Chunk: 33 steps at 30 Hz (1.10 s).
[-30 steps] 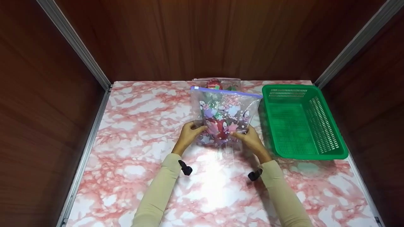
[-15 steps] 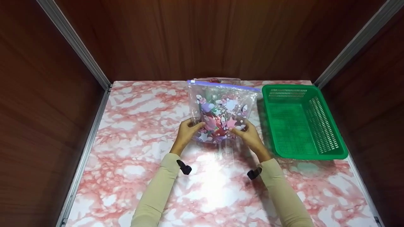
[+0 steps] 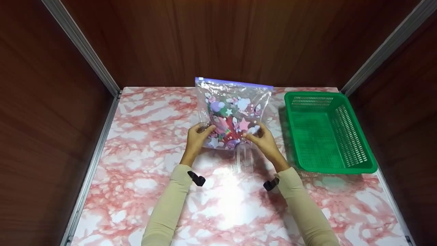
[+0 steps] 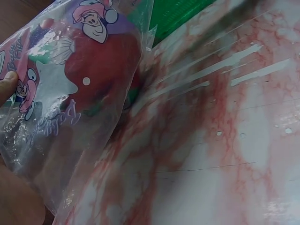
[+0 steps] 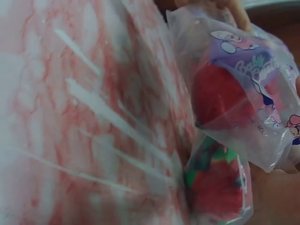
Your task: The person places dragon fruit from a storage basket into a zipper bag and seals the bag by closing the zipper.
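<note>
A clear zip bag (image 3: 232, 112) with a purple slider strip and printed cartoon characters, stars and clouds is held upright in the head view. My left hand (image 3: 195, 140) grips its lower left side, thumb in front. On the lower right side my right hand (image 3: 267, 142) pinches it, also thumb in front. Something red with green parts (image 4: 105, 70) shows through the plastic in the left wrist view; its kind is unclear. In the right wrist view, a second clear bag (image 5: 218, 187) with red and green contents lies behind the held one. The head view hides it.
A green plastic basket (image 3: 315, 136) with slotted walls stands on the right of the red-and-white marbled table (image 3: 143, 191). Strips of clear tape (image 3: 243, 159) lie on the tabletop below the bag. Dark wood panels (image 3: 232, 41) enclose the back and sides.
Both hands have carried the zip bag away from the person and slightly left. It now covers the second bag, whose top edge showed behind it before.
</note>
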### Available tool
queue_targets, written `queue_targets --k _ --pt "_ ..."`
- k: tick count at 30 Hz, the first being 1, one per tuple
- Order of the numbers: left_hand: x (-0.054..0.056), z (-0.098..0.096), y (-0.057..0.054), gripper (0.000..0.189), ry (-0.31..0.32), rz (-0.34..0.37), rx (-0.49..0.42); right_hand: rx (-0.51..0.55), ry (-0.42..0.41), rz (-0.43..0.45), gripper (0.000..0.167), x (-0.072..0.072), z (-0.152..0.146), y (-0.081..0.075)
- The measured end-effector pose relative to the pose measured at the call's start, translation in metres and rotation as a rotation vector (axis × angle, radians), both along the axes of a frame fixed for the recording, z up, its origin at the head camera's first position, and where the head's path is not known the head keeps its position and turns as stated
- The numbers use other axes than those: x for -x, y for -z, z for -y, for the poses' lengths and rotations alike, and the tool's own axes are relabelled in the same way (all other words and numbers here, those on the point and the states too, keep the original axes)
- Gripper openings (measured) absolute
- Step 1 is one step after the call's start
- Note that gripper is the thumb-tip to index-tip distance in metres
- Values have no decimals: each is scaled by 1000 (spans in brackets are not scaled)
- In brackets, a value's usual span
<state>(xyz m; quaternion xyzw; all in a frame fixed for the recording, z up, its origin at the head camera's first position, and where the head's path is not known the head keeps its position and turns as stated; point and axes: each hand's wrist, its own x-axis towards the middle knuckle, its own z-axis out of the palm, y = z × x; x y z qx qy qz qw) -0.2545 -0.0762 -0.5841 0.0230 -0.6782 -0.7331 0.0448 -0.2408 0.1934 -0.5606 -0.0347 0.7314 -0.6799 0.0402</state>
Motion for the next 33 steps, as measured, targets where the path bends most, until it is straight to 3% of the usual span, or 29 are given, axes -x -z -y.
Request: queue_targets --k 8,10,18,24,30,33 --pt "3 12 -9 14 -109 23 -42 42 -73 -30 78 8 18 -8" --pt "5 16 -11 14 -107 37 -53 50 -71 -40 80 11 23 -9" --pt "7 40 -19 24 -53 94 7 84 -80 -72 58 21 46 -12" --pt "7 56 -25 17 8 101 -33 69 -94 -77 45 30 60 -13" --pt "11 69 -27 24 -32 96 -44 84 -116 -64 58 38 75 -17" --pt "15 77 -26 16 -80 82 -55 69 -119 -40 69 41 82 -20"
